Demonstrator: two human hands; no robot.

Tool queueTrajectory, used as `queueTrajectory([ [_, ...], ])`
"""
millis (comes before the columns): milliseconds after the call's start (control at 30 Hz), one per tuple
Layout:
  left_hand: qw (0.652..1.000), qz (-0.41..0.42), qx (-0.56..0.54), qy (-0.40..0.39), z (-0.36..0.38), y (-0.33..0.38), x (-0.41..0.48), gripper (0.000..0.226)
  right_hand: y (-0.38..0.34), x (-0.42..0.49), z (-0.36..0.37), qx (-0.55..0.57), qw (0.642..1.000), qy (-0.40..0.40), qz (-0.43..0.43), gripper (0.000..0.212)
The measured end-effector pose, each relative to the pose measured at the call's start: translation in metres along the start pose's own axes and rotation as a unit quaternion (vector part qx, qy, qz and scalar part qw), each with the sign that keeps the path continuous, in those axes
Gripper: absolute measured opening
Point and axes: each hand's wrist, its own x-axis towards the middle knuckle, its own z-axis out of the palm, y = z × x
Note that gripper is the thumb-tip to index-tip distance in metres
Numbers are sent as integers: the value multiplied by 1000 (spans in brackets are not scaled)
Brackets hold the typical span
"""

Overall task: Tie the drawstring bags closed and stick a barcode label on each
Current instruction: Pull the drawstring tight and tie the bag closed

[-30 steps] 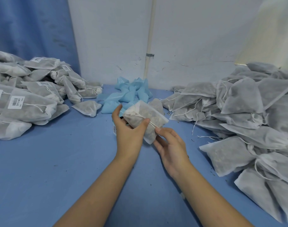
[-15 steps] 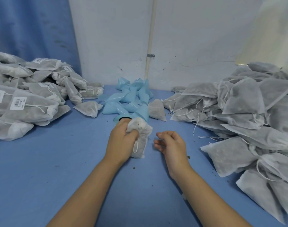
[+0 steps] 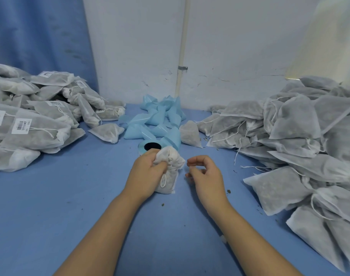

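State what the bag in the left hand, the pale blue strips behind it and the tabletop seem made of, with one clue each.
Bag in the left hand: probably thin non-woven fabric, matt white; dark filling shows through and it crumples softly. Pale blue strips: likely glossy paper or film; sharp folds, slight sheen. Tabletop: smooth matt blue, material unclear.
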Motion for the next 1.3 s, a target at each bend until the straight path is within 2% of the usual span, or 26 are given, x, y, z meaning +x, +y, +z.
queueTrajectory([
  [200, 998, -22, -55, -23, -1, 2, -1, 13, 7, 3, -3, -167, 978, -66, -103, 36],
  [300, 993, -24, -93, -61, 0, 8, -3, 29, 9, 7, -5, -252, 950, -117, -143, 47],
  [367, 990, -14, -112, -88, 2, 13, -6, 24, 10, 8, -8, -268, 944, -122, -150, 50],
  [467, 987, 0, -117, -114, 6, 16, -8, 29, 11, 9, -12, -293, 938, -84, -165, 39],
  [567, 984, 2, -134, -115, 7, 15, -8, 28, 11, 9, -13, -238, 961, -16, -140, 50],
  [667, 981, -17, -153, -116, 7, 13, -8, 31, 10, 9, -13, -143, 984, -16, -101, 59],
  [867, 975, -38, -173, -135, 9, 12, -8, 32, 9, 11, -15, -101, 992, -48, -62, 34],
  [967, 974, -37, -173, -143, 9, 12, -8, 33, 9, 11, -15, -106, 990, -69, -67, 36],
  [1100, 974, -39, -175, -140, 9, 12, -8, 33, 10, 11, -16, -100, 990, -55, -84, 41],
  [1300, 977, -40, -165, -130, 10, 14, -8, 36, 12, 13, -17, -46, 996, -36, -63, 33],
])
